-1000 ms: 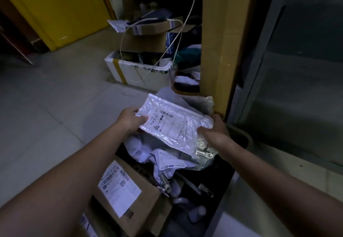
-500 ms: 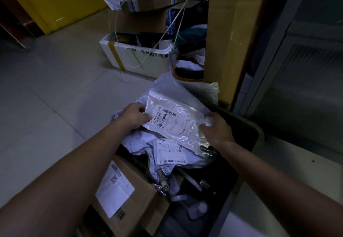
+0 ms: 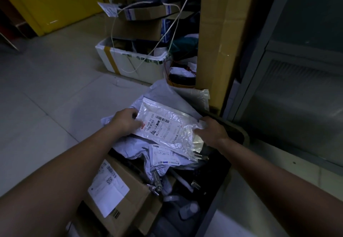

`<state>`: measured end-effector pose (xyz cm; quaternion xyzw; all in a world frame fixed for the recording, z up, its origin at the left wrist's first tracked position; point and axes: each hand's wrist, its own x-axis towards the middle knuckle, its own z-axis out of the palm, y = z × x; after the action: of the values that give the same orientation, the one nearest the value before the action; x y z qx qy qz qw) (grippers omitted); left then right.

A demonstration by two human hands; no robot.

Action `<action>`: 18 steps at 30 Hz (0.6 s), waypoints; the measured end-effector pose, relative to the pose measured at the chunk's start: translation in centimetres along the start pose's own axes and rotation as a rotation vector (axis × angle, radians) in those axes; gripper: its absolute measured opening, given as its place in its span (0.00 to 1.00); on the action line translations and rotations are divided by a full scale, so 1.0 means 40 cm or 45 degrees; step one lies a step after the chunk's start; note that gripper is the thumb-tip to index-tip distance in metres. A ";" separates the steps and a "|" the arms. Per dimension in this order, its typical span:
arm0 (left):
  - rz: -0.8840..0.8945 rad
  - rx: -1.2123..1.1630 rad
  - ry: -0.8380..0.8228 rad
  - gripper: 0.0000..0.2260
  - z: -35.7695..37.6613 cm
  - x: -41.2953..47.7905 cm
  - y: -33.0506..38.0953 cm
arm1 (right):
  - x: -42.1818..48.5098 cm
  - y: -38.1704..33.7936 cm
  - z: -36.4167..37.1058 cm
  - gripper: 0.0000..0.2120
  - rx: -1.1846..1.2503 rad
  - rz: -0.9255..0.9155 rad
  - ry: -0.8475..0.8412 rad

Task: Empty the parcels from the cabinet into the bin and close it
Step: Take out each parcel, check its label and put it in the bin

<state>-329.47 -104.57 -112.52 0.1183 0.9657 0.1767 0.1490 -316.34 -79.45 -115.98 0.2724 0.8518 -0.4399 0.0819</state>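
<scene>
A grey cabinet stands at the right. Beside it, a dark bin is heaped with a cardboard box and crumpled grey mailer bags. Over the heap lies a clear plastic parcel with a printed label. The left hand pinches its left edge and the right hand grips its right edge. This looks like the drop-in step. Next, both hands need to let go and go back to the cabinet.
</scene>
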 end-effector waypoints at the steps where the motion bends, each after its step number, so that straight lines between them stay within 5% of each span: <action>1: 0.016 0.063 0.001 0.10 -0.012 -0.009 0.001 | -0.008 -0.006 -0.013 0.23 -0.021 -0.003 -0.025; 5: -0.008 0.220 -0.028 0.17 -0.092 -0.069 0.025 | -0.061 -0.048 -0.109 0.26 -0.123 -0.021 -0.129; 9: 0.050 0.225 0.006 0.17 -0.195 -0.141 0.121 | -0.161 -0.107 -0.264 0.09 -0.089 -0.054 -0.187; 18: 0.376 0.283 -0.082 0.12 -0.331 -0.337 0.536 | -0.455 -0.104 -0.665 0.14 -0.169 -0.035 -0.056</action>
<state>-317.57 -92.92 -89.32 0.2801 0.9462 0.0848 0.1381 -300.65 -67.38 -90.20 0.2449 0.8807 -0.3894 0.1126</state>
